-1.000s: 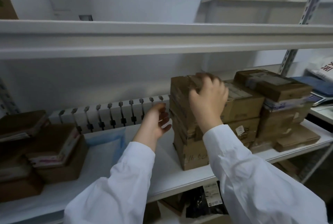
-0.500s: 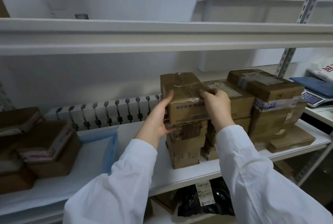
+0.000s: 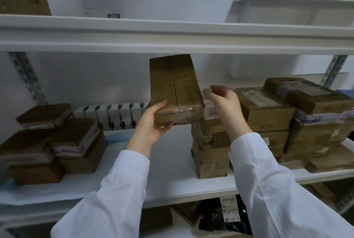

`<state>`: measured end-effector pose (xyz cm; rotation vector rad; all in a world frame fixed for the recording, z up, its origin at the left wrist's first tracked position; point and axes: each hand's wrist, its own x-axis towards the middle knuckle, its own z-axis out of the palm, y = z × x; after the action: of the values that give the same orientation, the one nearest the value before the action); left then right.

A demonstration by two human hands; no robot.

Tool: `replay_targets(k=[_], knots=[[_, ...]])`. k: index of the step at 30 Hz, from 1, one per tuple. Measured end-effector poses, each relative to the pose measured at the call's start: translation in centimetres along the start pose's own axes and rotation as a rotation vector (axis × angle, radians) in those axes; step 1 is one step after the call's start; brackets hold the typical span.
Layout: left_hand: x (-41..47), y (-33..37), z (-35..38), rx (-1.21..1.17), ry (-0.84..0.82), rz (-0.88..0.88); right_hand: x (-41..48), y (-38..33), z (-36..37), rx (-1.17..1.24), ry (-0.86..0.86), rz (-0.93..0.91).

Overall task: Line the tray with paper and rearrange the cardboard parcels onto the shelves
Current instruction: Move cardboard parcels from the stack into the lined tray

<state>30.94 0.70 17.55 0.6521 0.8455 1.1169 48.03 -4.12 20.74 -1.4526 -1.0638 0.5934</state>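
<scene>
My left hand [image 3: 151, 124] grips the near left corner of a long brown cardboard parcel [image 3: 174, 88], held in the air above the white middle shelf [image 3: 172, 180]. My right hand [image 3: 224, 107] hovers just right of the parcel, fingers curled and apart, touching nothing that I can see. Below it stands a stack of parcels [image 3: 210, 151] with handwriting on the bottom box. More parcels [image 3: 268, 111] are piled to the right. White paper with a blue edge [image 3: 116, 137] lies on the left part of the shelf.
Another pile of parcels [image 3: 55, 142] sits at the shelf's left end. A white slotted rack [image 3: 111, 115] stands against the back wall. The upper shelf [image 3: 172, 34] hangs low over the lifted parcel. Dark bags [image 3: 220, 216] fill the shelf below.
The top parcel has come off the stack, moving up and left in my left hand. My right hand has let go of it.
</scene>
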Motion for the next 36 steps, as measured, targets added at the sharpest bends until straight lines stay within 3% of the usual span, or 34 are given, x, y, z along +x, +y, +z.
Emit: replay_targets(k=[3, 7, 11, 21, 28, 32, 36], knots=[[0.1, 0.9, -3.1, -0.044, 0.025, 0.019, 0.7, 1.5, -0.3, -0.154, 0.057, 0.027], [0.1, 0.8, -5.9, -0.029, 0.023, 0.002, 1.3, 3.7, -0.3, -0.597, 0.095, 0.183], [0.0, -0.4, -6.3, 0.01, 0.005, -0.044, 0.5, 5.1, 0.2, -0.619, 0.133, 0.256], [0.0, -3.7, -3.0, 0.001, -0.057, -0.199, 0.3, 7.4, -0.8, -0.197, 0.352, 0.449], [0.6, -4.2, -2.9, 0.003, -0.063, -0.206, 1.4, 8.8, -1.4, 0.475, 0.383, 0.695], [0.8, -4.4, -2.9, -0.014, -0.061, -0.203, 1.8, 9.9, -1.3, 0.468, 0.284, 0.698], [1.1, -4.5, -3.1, -0.035, -0.067, -0.184, 1.0, 9.8, -1.1, 0.52, 0.281, 0.55]])
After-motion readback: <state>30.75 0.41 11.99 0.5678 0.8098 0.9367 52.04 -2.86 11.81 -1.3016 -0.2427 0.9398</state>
